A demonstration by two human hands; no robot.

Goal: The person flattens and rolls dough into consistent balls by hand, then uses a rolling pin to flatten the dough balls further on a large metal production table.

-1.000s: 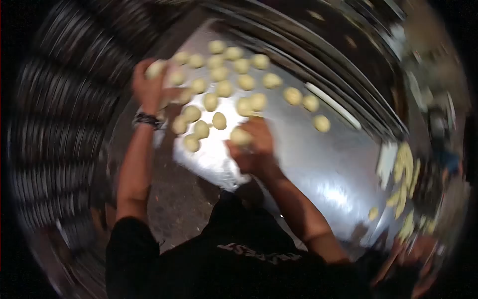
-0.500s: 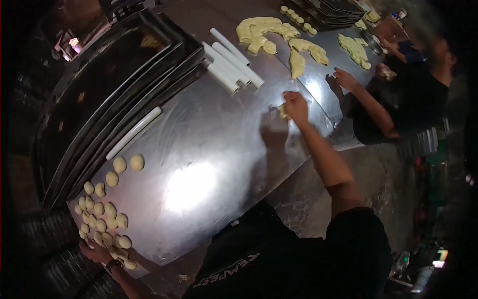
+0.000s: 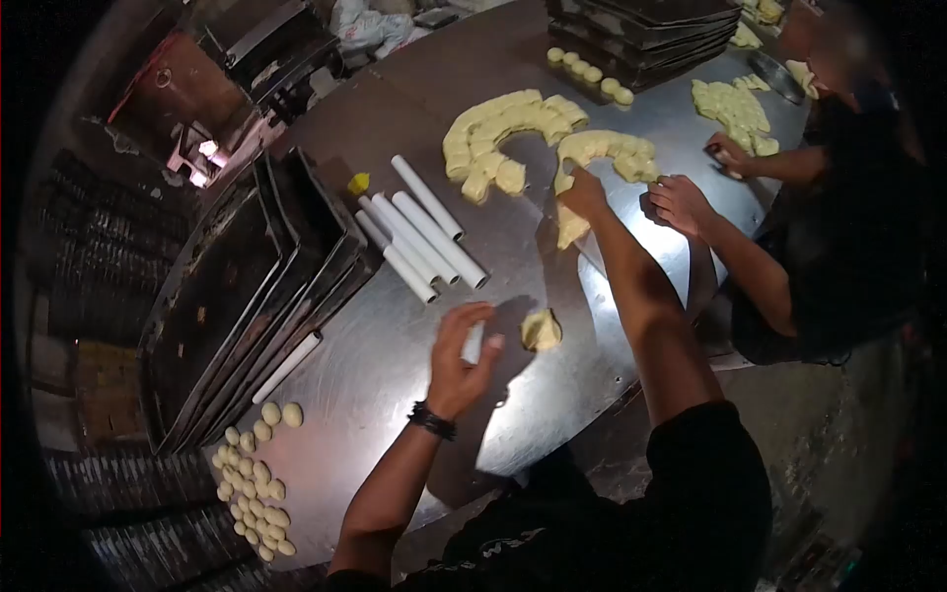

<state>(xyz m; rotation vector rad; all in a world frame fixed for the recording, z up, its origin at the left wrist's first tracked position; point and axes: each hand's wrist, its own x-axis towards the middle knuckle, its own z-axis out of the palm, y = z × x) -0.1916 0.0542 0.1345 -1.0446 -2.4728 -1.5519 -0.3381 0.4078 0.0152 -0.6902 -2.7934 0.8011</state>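
My right hand (image 3: 584,192) reaches onto a curved strip of pale yellow dough (image 3: 610,148), its fingers closed on the near part of the strip. The fingertips are partly hidden. My left hand (image 3: 460,360) is above the metal table with its thumb and fingers apart, holding nothing. A small loose dough piece (image 3: 541,332) lies on the table just right of my left hand. Beyond, a larger curved dough strip (image 3: 483,126) is scored into segments. Many round dough balls (image 3: 258,483) sit in a cluster at the table's left end.
Several white tubes (image 3: 424,237) lie side by side behind my left hand; another tube (image 3: 286,368) rests against stacked dark trays (image 3: 237,296). A co-worker's hand (image 3: 683,205) is close to my right forearm. More trays (image 3: 641,39) and a dough sheet (image 3: 732,113) are at the far right.
My left hand has left the dough balls and moved to the table's middle. My right hand has gone from the bare table to the dough strip. The small dough piece now lies uncovered.
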